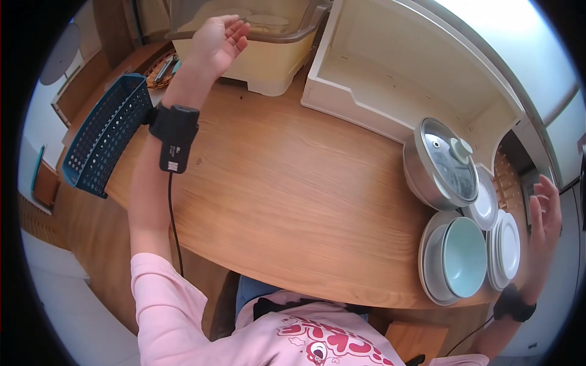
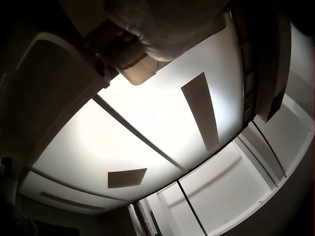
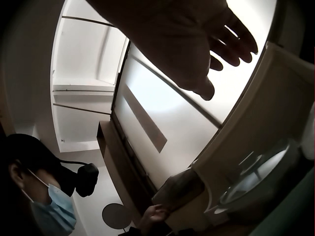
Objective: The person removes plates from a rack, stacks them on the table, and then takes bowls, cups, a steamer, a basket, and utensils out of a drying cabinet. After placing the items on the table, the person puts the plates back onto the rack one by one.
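My left hand (image 1: pixel 218 47) is raised in front of a cream bin with a clear brown-tinted cover (image 1: pixel 278 38), its fingers loosely bent around nothing. In the left wrist view that hand (image 2: pixel 162 27) is a dark shape at the top. Out past the right end of the table, my right hand (image 1: pixel 545 213) is held up with nothing in it; the right wrist view shows its fingers (image 3: pixel 231 46) spread. Nearest to it are stacked white plates (image 1: pixel 508 247), a pale green bowl (image 1: pixel 465 256) set in larger white dishes, and a pot with a glass lid (image 1: pixel 448 161).
A wooden table (image 1: pixel 293 195) spans the middle. Along its back stands a large cream open-fronted box (image 1: pixel 390 79). A blue perforated basket (image 1: pixel 113 131) sits at the left edge, with a small wicker basket (image 1: pixel 160 66) behind it. A cable (image 1: pixel 173 226) hangs from my left wrist.
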Motion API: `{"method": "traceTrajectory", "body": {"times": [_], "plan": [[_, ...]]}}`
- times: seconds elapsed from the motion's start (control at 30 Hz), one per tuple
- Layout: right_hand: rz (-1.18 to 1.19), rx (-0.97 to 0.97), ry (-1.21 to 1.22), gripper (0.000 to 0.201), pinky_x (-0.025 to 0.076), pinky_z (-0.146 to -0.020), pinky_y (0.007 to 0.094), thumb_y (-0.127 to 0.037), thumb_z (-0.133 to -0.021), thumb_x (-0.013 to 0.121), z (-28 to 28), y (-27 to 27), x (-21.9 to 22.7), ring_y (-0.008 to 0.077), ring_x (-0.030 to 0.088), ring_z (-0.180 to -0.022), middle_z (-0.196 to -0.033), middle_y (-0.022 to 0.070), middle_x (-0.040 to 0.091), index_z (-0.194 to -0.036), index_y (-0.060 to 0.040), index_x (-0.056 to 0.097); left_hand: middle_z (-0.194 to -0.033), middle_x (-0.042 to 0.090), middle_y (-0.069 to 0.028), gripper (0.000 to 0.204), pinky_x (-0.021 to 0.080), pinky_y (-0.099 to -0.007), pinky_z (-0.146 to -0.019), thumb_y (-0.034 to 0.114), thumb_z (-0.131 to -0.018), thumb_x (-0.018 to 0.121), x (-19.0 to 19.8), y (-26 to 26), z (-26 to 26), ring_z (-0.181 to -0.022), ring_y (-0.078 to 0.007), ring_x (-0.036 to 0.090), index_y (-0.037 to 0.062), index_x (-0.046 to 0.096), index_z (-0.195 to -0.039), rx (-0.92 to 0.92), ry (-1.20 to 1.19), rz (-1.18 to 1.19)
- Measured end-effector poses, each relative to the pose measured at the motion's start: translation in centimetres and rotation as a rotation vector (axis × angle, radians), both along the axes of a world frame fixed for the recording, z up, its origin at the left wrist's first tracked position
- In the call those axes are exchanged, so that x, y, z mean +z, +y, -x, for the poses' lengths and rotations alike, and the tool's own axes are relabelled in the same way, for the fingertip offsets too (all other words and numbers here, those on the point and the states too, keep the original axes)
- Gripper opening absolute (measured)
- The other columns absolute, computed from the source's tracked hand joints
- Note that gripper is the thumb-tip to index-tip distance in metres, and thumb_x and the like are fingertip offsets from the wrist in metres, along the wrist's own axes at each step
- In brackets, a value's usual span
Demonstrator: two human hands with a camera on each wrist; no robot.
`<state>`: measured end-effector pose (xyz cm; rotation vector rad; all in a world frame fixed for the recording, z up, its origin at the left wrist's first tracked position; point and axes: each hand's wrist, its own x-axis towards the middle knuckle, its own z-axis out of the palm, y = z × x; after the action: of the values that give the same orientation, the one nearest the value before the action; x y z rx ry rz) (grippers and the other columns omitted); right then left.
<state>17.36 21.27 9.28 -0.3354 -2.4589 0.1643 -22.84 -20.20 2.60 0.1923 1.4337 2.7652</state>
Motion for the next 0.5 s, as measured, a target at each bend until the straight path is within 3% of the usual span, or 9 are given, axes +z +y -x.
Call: {"method": "traceTrajectory", "body": {"times": [0.13, 0.2, 0.43, 0.5], "plan": [[-0.063, 0.012, -0.057, 0.044, 0.043, -0.08, 0.0273, -0.023, -0.089, 0.06, 2.4, -5.7, 1.9, 0.0155, 0.054, -0.097, -0.114, 0.0083, 0.057, -0.129, -0.0068, 0.051, -0.099, 0.05, -0.0134, 0.03, 0.048, -0.0282, -0.064, 0.008, -0.09, 0.055, 1.1, -1.7, 1.0, -0.083, -0.0181, 0.056, -0.0021, 0.039, -0.113, -0.074, -0.075, -0.111], [-0.201, 0.189, -0.11, 0.046, 0.044, -0.078, 0.0284, -0.02, -0.085, 0.063, 3.8, -8.0, 2.5, 0.0164, 0.055, -0.096, -0.112, 0.0081, 0.06, -0.128, -0.0071, 0.052, -0.102, 0.048, -0.016, 0.039, 0.048, -0.0283, -0.065, 0.006, -0.092, 0.052, 0.7, -3.0, 2.1, -0.083, -0.0192, 0.055, -0.005, 0.027, -0.12, -0.172, -0.068, -0.122], [-0.192, 0.374, -0.208, 0.046, 0.041, -0.081, 0.028, -0.012, -0.077, 0.061, 9.3, -15.0, 3.8, 0.0176, 0.052, -0.097, -0.108, 0.0079, 0.059, -0.122, -0.0039, 0.055, -0.095, 0.049, -0.013, 0.037, 0.045, -0.0297, -0.063, 0.006, -0.09, 0.053, 1.1, -4.1, 1.6, -0.079, -0.0185, 0.053, -0.0011, 0.028, -0.116, -0.245, -0.174, -0.277], [-0.328, 0.511, -0.223, 0.046, 0.042, -0.078, 0.0287, -0.009, -0.075, 0.063, 11.3, -15.7, 4.0, 0.0192, 0.054, -0.093, -0.104, 0.0075, 0.061, -0.12, -0.0046, 0.056, -0.09, 0.051, -0.0094, 0.028, 0.045, -0.028, -0.062, 0.007, -0.092, 0.051, 1.0, -4.5, 1.4, -0.075, -0.0159, 0.054, -0.0014, 0.033, -0.111, -0.325, -0.231, -0.288]]}}
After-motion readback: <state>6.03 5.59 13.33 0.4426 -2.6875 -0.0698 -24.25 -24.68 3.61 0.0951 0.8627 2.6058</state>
